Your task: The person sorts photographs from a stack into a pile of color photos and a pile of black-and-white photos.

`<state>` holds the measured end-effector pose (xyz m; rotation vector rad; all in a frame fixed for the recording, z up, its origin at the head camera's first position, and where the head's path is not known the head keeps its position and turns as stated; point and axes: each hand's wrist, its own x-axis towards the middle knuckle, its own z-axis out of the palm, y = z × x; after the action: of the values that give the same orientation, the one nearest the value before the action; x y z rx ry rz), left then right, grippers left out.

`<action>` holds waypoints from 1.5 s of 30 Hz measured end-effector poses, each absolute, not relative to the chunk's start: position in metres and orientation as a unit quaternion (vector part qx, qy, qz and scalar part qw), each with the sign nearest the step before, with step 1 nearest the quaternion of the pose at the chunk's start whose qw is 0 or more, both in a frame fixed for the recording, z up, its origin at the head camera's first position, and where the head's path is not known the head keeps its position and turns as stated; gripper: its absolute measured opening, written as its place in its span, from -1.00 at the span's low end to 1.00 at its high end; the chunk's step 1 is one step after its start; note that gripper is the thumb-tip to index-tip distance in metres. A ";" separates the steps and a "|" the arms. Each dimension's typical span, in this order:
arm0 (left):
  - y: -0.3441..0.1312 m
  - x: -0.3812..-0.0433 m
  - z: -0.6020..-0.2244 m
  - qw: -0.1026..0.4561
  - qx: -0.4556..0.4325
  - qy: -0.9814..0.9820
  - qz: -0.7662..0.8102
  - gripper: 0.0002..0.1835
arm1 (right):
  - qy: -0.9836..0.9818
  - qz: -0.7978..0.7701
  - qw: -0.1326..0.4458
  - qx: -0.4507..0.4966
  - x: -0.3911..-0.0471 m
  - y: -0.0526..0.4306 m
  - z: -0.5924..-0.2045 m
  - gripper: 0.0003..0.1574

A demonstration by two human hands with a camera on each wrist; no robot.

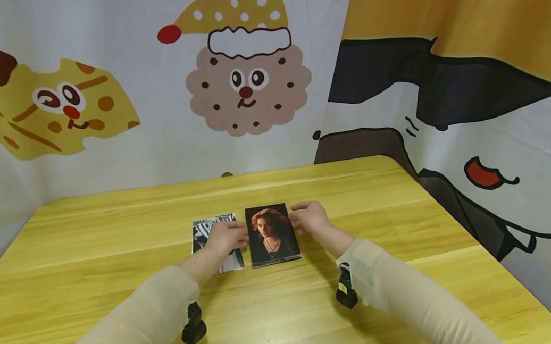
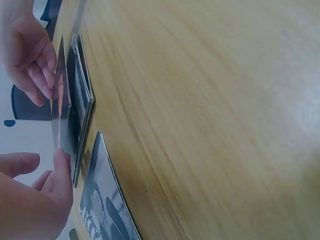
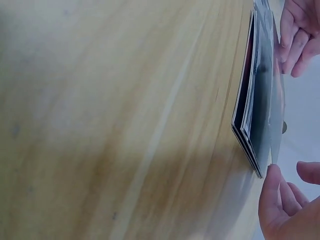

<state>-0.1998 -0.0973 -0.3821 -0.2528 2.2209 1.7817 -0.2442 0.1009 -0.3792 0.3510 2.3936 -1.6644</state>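
Portrait card (image 1: pixel 271 232) over card stack (image 2: pixel 82 97), mid-width on surface (image 1: pixel 116 226), nearer far edge than near one; in wrist views looks slightly raised off stack; left hand (image 1: pixel 223 238) at card's left side, right hand (image 1: pixel 311 218) at right side, fingers of both fairly straight, thumbs apart, tips touching card edges, nothing clenched; black-and-white card (image 2: pixel 107 197) just beside, toward surface's left edge; likely light, thin, fairly stiff, glossy so may slip, corners could crease; best hold: opposite side edges, gentle fingertip pressure
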 end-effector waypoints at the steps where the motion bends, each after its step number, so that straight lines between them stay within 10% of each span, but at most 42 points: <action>1: -0.097 -0.200 -0.382 0.140 -0.087 0.766 0.621 -0.59 | 0.811 -0.564 0.102 0.119 -0.244 0.101 -0.379 -0.57; 45: -0.045 -0.218 -0.372 0.136 -0.112 0.746 0.642 -0.53 | 0.801 -0.571 0.153 0.092 -0.250 0.145 -0.363 -0.52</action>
<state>-0.2182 -0.0455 -0.3717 -0.3243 2.1608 1.8579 -0.2504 0.1451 -0.3627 0.2631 2.2993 -1.6377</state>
